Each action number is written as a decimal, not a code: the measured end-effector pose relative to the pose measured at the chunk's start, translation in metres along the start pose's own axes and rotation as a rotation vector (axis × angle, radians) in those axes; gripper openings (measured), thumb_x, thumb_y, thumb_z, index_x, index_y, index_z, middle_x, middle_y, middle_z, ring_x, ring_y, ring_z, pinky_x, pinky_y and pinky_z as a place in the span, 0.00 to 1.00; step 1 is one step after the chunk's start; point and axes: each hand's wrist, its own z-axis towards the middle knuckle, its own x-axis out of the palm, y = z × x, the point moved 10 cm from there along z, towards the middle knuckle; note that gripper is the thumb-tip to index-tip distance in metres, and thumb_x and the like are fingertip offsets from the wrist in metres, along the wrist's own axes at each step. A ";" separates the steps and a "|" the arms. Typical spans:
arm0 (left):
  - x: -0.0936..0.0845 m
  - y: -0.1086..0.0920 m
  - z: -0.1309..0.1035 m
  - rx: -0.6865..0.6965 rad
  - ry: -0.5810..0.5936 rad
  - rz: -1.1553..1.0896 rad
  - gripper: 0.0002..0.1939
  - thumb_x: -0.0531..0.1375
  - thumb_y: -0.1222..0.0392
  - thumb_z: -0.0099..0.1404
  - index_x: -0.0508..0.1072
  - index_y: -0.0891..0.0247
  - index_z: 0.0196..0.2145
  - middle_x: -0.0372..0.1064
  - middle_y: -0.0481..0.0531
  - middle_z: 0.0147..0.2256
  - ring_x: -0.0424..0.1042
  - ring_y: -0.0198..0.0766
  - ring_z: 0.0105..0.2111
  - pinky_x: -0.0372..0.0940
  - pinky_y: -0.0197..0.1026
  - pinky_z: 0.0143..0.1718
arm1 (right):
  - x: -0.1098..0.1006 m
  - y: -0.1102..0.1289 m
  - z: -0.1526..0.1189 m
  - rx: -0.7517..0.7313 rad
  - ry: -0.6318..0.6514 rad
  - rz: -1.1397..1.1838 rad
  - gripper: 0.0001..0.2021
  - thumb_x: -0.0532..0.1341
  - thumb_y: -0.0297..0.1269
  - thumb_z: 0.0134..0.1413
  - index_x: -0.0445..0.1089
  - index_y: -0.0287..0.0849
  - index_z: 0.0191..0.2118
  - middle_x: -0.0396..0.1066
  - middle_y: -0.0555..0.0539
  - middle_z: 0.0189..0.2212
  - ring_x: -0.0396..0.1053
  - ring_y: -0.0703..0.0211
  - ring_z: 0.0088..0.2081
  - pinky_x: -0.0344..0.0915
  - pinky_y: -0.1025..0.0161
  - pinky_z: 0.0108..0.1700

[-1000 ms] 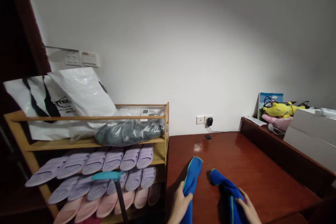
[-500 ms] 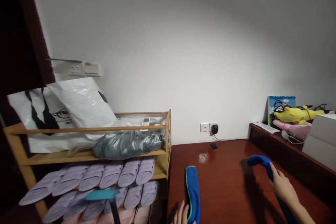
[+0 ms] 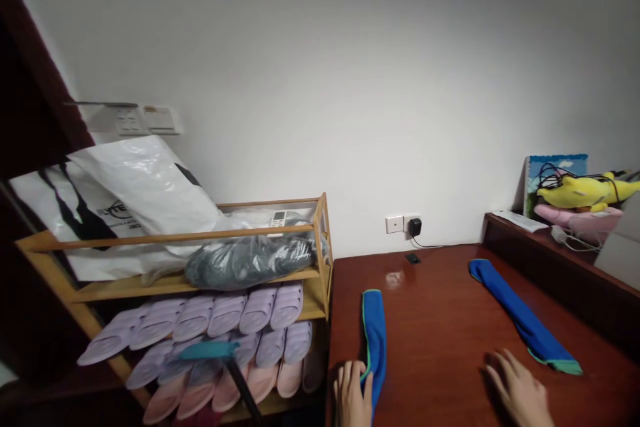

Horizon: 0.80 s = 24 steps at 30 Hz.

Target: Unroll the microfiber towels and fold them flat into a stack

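Observation:
A folded blue cloth (image 3: 375, 327) with a green edge lies lengthwise on the left part of the reddish-brown tabletop (image 3: 430, 320). My left hand (image 3: 353, 392) rests at the near left side of it, fingers on the table and thumb touching the cloth's edge; it does not grip it. Another folded blue cloth (image 3: 520, 310), also green-edged, lies slantwise on the right part of the table. To the left of its near end, my right hand (image 3: 519, 387) is apart from it, with fingers spread and nothing in them.
Left of the table stands a wooden rack (image 3: 320, 247) with white bags (image 3: 140, 180), a plastic-wrapped dark bundle (image 3: 255, 259) and several slippers (image 3: 257, 310). A raised ledge (image 3: 505, 230) on the right bears a yellow plush toy (image 3: 580, 192). A black plug (image 3: 415, 227) sits in the wall socket.
My right hand has let go of the right cloth, which now lies flat on the table, and has drawn back toward me. My left hand stays beside the left cloth. The view has shifted slightly.

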 end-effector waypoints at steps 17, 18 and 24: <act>0.012 0.002 -0.023 0.035 0.346 -0.423 0.12 0.55 0.63 0.55 0.77 0.60 0.32 0.73 0.51 0.30 0.71 0.38 0.30 0.65 0.39 0.34 | 0.145 0.205 -0.087 0.004 0.416 0.615 0.11 0.58 0.48 0.36 0.59 0.47 0.20 0.68 0.47 0.21 0.69 0.51 0.28 0.62 0.59 0.32; 0.010 -0.006 -0.025 0.058 0.334 -0.422 0.13 0.54 0.64 0.55 0.77 0.59 0.33 0.73 0.52 0.34 0.71 0.40 0.33 0.65 0.40 0.38 | 0.145 0.202 -0.085 0.008 0.423 0.625 0.11 0.56 0.48 0.36 0.58 0.47 0.21 0.67 0.48 0.19 0.68 0.53 0.26 0.62 0.60 0.29; -0.001 -0.092 -0.038 0.240 0.314 -0.262 0.22 0.43 0.69 0.59 0.73 0.56 0.41 0.69 0.55 0.40 0.67 0.42 0.44 0.61 0.45 0.48 | 0.118 0.160 -0.057 -0.012 0.377 0.567 0.16 0.46 0.53 0.47 0.58 0.46 0.26 0.69 0.48 0.25 0.70 0.55 0.30 0.65 0.61 0.33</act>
